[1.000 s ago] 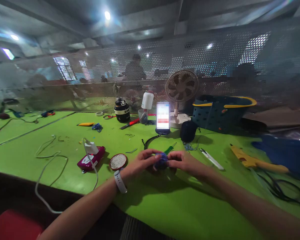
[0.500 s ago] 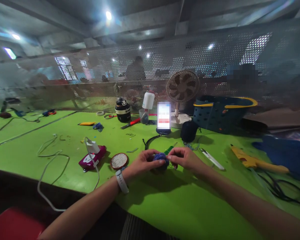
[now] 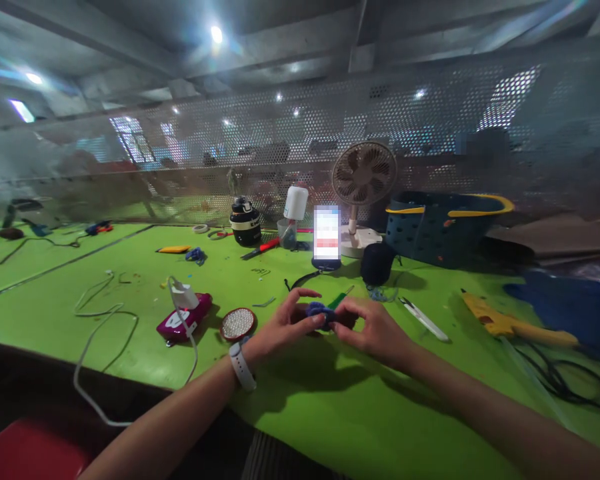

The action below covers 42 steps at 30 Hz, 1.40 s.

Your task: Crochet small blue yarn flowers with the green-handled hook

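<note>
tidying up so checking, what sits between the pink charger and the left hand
In the head view, a small round sparkly disc lies on the green table between the pink charger and the left hand holding blue yarn.

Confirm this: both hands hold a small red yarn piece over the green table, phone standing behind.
Wrong colour: the yarn piece is blue, not red. The head view shows the left hand and right hand holding it over the green table, phone standing behind.

Blue yarn piece [image 3: 321, 311] half hidden between left hand [image 3: 284, 325] and right hand [image 3: 373, 328]; phone screen [image 3: 327, 233] blurred
</note>
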### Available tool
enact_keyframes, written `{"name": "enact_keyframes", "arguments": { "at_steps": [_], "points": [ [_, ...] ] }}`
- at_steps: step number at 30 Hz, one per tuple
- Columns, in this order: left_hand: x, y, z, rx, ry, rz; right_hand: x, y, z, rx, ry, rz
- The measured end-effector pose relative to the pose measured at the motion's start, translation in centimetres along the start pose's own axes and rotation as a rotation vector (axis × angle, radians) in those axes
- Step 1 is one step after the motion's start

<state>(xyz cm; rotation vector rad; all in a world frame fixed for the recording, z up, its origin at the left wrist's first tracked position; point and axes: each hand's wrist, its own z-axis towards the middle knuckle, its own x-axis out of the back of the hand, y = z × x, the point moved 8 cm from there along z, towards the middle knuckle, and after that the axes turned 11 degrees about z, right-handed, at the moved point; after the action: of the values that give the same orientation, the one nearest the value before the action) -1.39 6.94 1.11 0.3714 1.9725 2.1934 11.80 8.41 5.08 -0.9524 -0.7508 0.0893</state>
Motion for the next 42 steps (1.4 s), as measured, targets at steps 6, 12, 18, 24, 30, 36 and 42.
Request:
{"name": "enact_keyframes", "arguments": {
  "at_steps": [6, 12, 18, 24, 30, 36, 42],
  "points": [
    [0.7, -0.6, -0.2, 0.124, 0.056, -0.037, -0.3, -2.3, -1.0, 0.419, 0.015, -0.452],
    [0.5, -0.5, 0.2, 0.079, 0.003, -0.174, -0.8, -3.4, -2.0, 0.650, 0.080, -0.689],
    [0.3, -1.5, 0.3, 0.144, -0.093, -0.283, -0.8, -3.0, -1.9, 0.629, 0.054, -0.723],
    [0.6, -0.8, 0.6, 0.038, -0.026, -0.172, -0.4, -2.7, -1.5, 0.583, 0.066, -0.690],
    [1.2, 0.1, 0.6, -0.041, 0.109, -0.096, 1.5, -1.9, -1.0, 0.437, 0.144, -0.353],
    [1.3, 0.2, 0.4, -0.069, 0.112, -0.063, 1.2, -0.2, -0.9, 0.217, 0.074, 0.001],
    [1.9, 0.6, 0.3, -0.139, 0.211, -0.038, 0.3, 0.2, -0.7, 0.007, 0.025, 0.164]
  ]
}}
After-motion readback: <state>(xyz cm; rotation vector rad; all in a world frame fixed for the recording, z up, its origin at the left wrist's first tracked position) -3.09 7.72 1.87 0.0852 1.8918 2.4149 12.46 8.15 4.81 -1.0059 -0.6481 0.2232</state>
